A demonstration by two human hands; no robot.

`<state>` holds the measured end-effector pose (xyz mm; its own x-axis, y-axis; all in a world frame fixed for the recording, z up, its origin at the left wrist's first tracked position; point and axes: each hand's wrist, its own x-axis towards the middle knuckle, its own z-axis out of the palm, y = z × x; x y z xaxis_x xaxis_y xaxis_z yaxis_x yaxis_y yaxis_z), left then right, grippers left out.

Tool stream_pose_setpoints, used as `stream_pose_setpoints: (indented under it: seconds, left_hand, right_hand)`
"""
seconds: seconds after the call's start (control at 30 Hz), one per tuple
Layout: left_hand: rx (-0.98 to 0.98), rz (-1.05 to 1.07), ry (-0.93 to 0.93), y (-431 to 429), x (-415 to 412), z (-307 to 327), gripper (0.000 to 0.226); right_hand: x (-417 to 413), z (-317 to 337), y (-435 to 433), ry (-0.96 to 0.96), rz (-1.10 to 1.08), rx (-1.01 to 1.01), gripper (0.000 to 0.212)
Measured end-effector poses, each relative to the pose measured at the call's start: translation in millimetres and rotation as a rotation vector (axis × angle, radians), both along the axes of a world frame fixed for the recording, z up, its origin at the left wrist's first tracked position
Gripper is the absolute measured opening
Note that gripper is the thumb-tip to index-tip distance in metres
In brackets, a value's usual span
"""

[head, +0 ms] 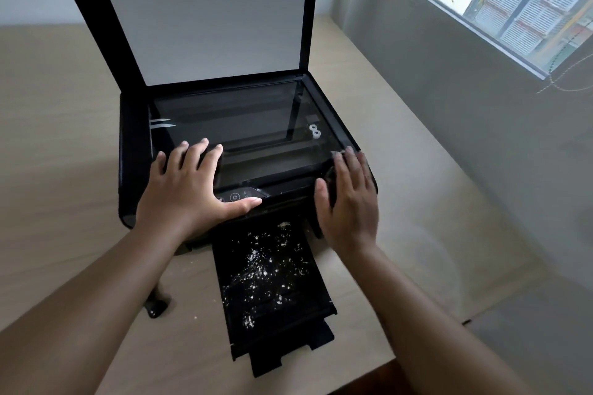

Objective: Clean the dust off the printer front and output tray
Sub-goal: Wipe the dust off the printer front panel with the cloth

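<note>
1. Lid (205, 9) of the printer (134, 154) stands raised and runs off the top edge, so you cannot see its upper end; its pale inner face looks toward you.
2. Your left hand (189, 184) covers the near left corner of the printer and part of the control panel (239, 196), leaving only a few round icons readable beside your thumb.
3. Your right hand (348, 199) is blurred at the fingertips and hides the near right corner; something dark shows under the palm, but you cannot tell whether it is a cloth or part of the housing.
4. Left hand lies flat with fingers spread apart, pressing on the top and gripping nothing; right hand lies flat with fingers nearly together, and whether it holds anything cannot be told.
5. The printer front below the panel is almost wholly lost in shadow and behind your hands, so any dust there cannot be made out.
6. A small dark object (157, 306) sits on the table (64, 138) just under your left forearm, too dim to identify.
7. The printer is black and sits mid-table, its glass (237, 125) bare and reflective, with two small white rings (315, 131) near its right edge.
8. The tray (272, 285) sticks out toward you between your forearms, extension pulled out, reaching the table's near edge.
9. White specks (266, 266) and clumps are scattered across the tray, thickest through its middle, with a small cluster near its front left
</note>
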<state>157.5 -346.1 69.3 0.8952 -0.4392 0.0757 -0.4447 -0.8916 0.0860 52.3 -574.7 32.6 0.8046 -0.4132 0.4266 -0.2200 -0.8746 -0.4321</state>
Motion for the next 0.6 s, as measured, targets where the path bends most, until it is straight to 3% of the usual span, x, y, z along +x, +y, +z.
stream_pose_setpoints:
  seconds: [0.13,0.2,0.33,0.53,0.6]
  left_hand:
    - [0.002,0.002,0.005,-1.0,-1.7,1.5,0.124]
    - [-0.002,0.009,0.003,-1.4,-2.6,1.8,0.124]
    - [-0.004,0.025,0.001,-2.5,-2.4,1.6,0.122]
    - [0.007,0.032,0.012,-3.2,-4.1,2.6,0.119]
    - [0.014,0.041,0.02,-3.4,-4.3,3.5,0.12]
  right_hand:
    - [-14.8,-3.1,-28.7,0.046,0.388,-0.281,0.051]
    - [-16.6,-5.5,-53.4,0.026,0.367,-0.255,0.048]
    - [-4.0,-8.5,-31.5,-0.088,0.122,-0.031,0.043]
    - [-6.2,-4.7,-44.0,-0.022,0.582,-0.237,0.043]
    - [-5.3,-4.4,-61.6,-0.075,0.56,-0.2,0.037]
